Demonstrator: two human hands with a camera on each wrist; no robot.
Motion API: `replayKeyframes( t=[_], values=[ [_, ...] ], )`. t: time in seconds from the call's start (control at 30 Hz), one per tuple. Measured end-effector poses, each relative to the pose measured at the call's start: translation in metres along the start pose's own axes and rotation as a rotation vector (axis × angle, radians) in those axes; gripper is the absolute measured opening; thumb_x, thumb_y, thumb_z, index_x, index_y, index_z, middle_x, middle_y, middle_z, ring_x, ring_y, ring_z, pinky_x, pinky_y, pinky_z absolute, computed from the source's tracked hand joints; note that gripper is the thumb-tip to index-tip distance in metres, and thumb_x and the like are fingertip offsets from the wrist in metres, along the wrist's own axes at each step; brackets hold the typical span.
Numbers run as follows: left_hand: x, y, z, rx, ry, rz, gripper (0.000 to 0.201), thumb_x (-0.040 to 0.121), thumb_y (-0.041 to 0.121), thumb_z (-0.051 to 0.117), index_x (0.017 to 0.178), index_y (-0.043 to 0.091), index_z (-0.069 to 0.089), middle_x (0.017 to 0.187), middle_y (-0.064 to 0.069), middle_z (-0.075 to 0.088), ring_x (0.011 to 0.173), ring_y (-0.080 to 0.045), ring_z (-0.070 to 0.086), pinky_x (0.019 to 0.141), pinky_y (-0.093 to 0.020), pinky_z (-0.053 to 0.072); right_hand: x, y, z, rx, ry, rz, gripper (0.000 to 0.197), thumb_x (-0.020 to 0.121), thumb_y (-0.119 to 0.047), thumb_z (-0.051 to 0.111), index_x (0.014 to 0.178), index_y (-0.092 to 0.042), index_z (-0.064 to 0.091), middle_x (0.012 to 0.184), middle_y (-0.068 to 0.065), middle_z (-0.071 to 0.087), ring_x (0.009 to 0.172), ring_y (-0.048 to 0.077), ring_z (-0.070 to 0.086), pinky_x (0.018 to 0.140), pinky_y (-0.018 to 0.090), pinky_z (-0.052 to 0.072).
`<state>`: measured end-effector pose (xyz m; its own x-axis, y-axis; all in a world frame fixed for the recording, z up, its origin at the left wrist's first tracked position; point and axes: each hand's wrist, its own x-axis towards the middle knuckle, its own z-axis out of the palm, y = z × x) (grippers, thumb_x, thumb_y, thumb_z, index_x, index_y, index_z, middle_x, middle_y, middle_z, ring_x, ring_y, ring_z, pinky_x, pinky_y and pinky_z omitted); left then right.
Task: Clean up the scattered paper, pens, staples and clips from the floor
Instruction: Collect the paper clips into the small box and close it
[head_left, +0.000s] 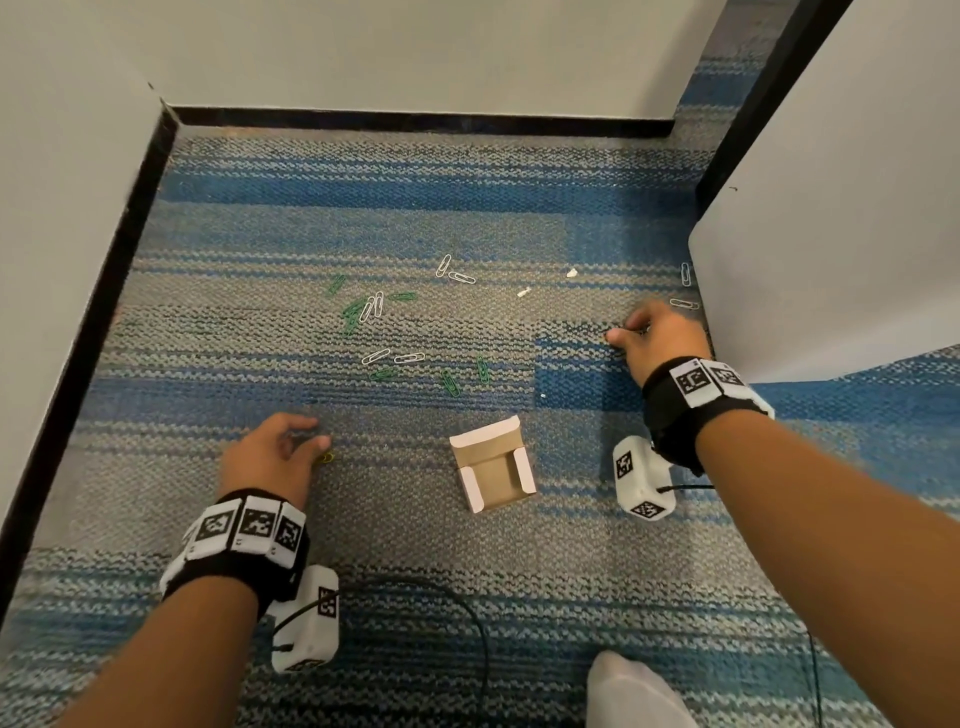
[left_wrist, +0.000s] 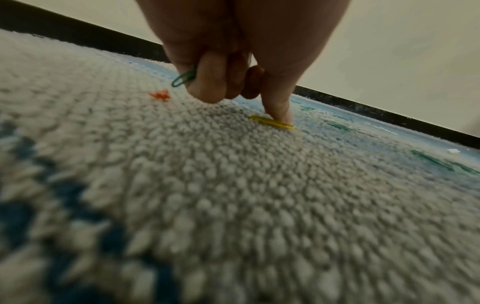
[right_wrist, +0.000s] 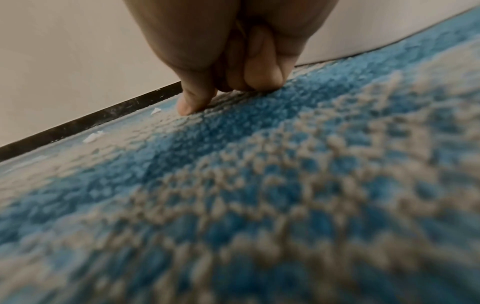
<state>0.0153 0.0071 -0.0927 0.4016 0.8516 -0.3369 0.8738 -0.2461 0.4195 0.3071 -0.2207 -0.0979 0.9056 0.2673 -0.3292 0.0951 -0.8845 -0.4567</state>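
Observation:
My left hand (head_left: 306, 439) is low on the striped carpet at the near left. In the left wrist view its curled fingers (left_wrist: 207, 82) grip a green paper clip (left_wrist: 183, 79), while the thumb presses on a yellow clip (left_wrist: 272, 123) lying flat. An orange clip (left_wrist: 159, 95) lies just beyond. My right hand (head_left: 626, 332) sits at the right by the white panel, fingers curled, thumb tip (right_wrist: 187, 107) on the carpet; nothing shows inside it. Several green and white clips (head_left: 371, 309) lie scattered mid-floor. A small open cardboard box (head_left: 493, 467) stands between the hands.
Two white clips (head_left: 685, 274) lie against the white panel (head_left: 831, 234) at the right. Paper scraps (head_left: 571, 272) lie ahead of the right hand. White walls with black skirting (head_left: 415, 117) close the back and left. A white-socked foot (head_left: 634, 691) and a black cable (head_left: 467, 608) are nearest me.

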Motion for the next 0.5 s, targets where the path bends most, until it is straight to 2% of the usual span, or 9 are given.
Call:
replayKeyframes(
  t=[0.1,0.23,0.37,0.4,0.5],
  values=[
    [-0.003,-0.004,0.0,0.014,0.004,0.027,0.024,0.078,0.034,0.071,0.094,0.017,0.067,0.075,-0.007,0.057,0.072,-0.022,0.053,0.07,-0.029,0.04,-0.002,0.004,-0.003,-0.011,0.016,0.008,0.03,0.085,-0.037,0.064,0.104,-0.014,0.056,0.102,0.016,0.064,0.101,0.034,0.057,0.079,0.033,0.044],
    [-0.008,-0.011,0.003,0.053,-0.002,0.077,0.017,0.076,0.023,0.074,0.089,0.013,0.069,0.072,-0.01,0.061,0.071,-0.024,0.055,0.068,-0.026,0.037,-0.003,0.008,-0.006,-0.079,-0.045,0.024,0.022,0.088,-0.038,0.059,0.089,-0.016,0.055,0.095,0.018,0.065,0.088,0.033,0.058,0.07,0.031,0.041],
    [-0.008,-0.007,0.005,0.085,0.006,0.084,0.009,0.08,0.019,0.069,0.079,0.01,0.068,0.07,-0.006,0.06,0.069,-0.021,0.051,0.066,-0.025,0.035,0.003,0.001,-0.006,-0.196,-0.176,0.09,0.036,0.094,-0.037,0.049,0.109,-0.004,0.052,0.113,0.026,0.06,0.106,0.038,0.058,0.085,0.038,0.045],
    [-0.008,-0.006,0.006,0.08,0.009,0.081,0.008,0.081,0.018,0.069,0.078,0.01,0.067,0.07,-0.007,0.06,0.068,-0.021,0.051,0.066,-0.026,0.035,0.001,0.002,-0.005,-0.217,-0.157,0.07,0.036,0.096,-0.034,0.046,0.112,-0.002,0.048,0.113,0.027,0.06,0.107,0.039,0.057,0.086,0.039,0.045],
    [-0.008,-0.007,0.007,0.091,0.009,0.091,0.01,0.083,0.018,0.067,0.078,0.01,0.064,0.071,-0.009,0.061,0.069,-0.023,0.051,0.066,-0.028,0.037,-0.006,0.01,-0.009,-0.176,-0.013,0.027,0.029,0.099,-0.026,0.038,0.118,-0.005,0.037,0.102,0.027,0.062,0.096,0.041,0.06,0.074,0.039,0.042]
  ],
)
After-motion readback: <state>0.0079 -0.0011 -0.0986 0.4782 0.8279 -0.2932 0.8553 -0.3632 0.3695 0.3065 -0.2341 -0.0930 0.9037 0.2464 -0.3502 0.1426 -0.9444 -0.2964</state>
